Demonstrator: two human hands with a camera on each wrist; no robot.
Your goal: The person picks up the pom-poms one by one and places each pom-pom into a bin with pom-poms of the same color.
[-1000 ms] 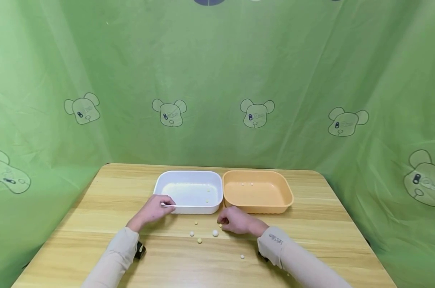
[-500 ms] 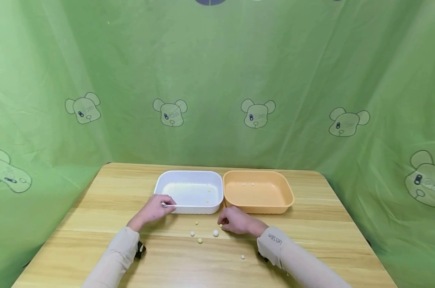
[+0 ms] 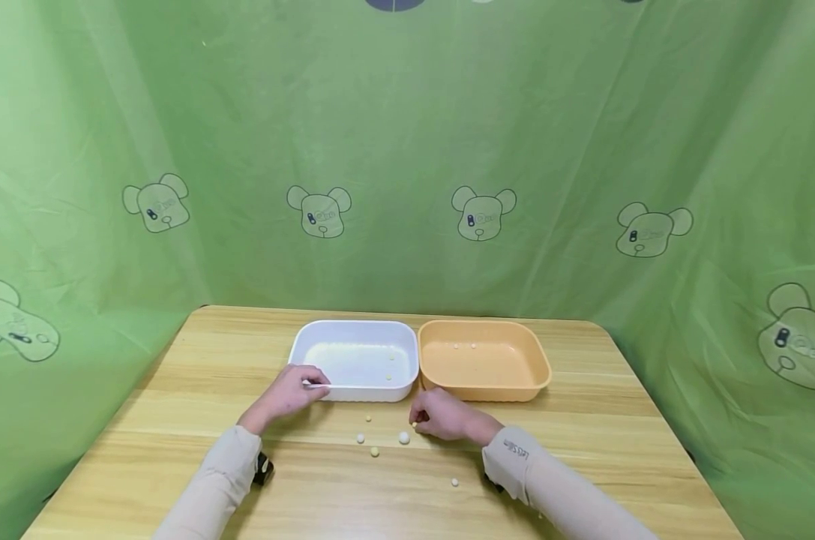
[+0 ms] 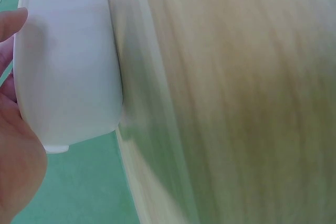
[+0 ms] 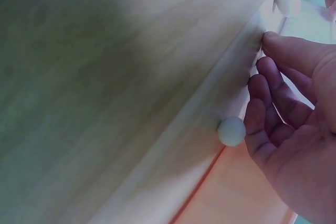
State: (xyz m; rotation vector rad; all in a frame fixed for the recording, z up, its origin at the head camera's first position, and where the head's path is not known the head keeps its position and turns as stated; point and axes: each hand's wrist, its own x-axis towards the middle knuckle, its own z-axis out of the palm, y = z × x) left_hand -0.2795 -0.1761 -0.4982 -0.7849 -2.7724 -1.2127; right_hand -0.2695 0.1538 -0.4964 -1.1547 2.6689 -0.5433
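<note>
I see a wooden table [image 3: 582, 420] with two shallow rectangular tubs side by side at its far middle, each with its long axis running left to right. My left hand [image 3: 291, 391] grips the near left corner of the white tub [image 3: 353, 360], fingers curled over the rim. The orange tub [image 3: 483, 360] sits touching it on the right. My right hand [image 3: 441, 414] rests on the table just in front of the orange tub, its fingers curled, pinching a tiny yellowish bead [image 3: 414, 425] at the fingertips. A larger white ball [image 3: 403, 437] lies just left of that hand, with smaller beads scattered nearby.
</note>
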